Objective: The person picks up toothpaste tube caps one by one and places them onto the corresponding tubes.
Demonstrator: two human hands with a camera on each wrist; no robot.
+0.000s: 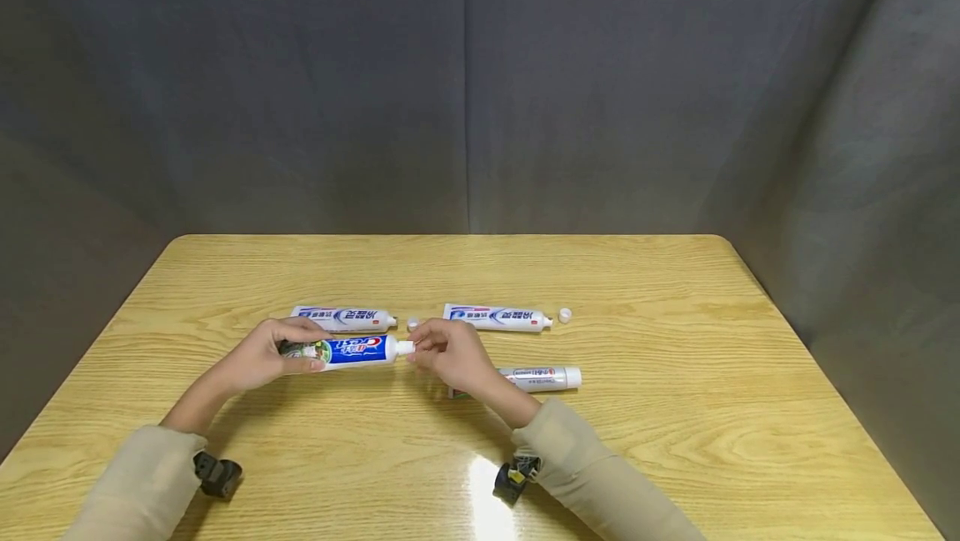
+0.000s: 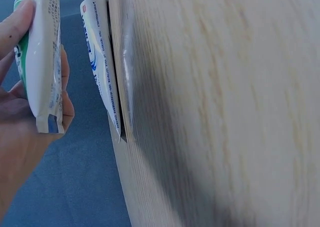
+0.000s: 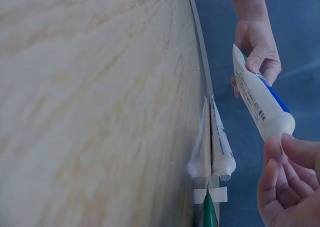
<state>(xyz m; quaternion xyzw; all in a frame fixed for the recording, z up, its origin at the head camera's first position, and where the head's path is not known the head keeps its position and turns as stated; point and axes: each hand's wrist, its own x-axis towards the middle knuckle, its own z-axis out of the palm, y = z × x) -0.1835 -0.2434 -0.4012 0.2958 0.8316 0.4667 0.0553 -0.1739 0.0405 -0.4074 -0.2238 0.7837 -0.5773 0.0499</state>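
Observation:
My left hand grips a blue-and-white Crest toothpaste tube by its tail half, holding it sideways above the table. The tube's white cap points to the right. Thumb and fingers of my right hand pinch that cap end; in the right wrist view the fingertips partly cover it. From the left wrist view, the tube's white back and flat crimped tail show in the left hand.
Behind the hands lie two white-and-blue toothpaste tubes, one left and one right. Small white caps lie by their nozzles, one near the right hand, one farther right. A silvery capped tube lies partly under the right forearm.

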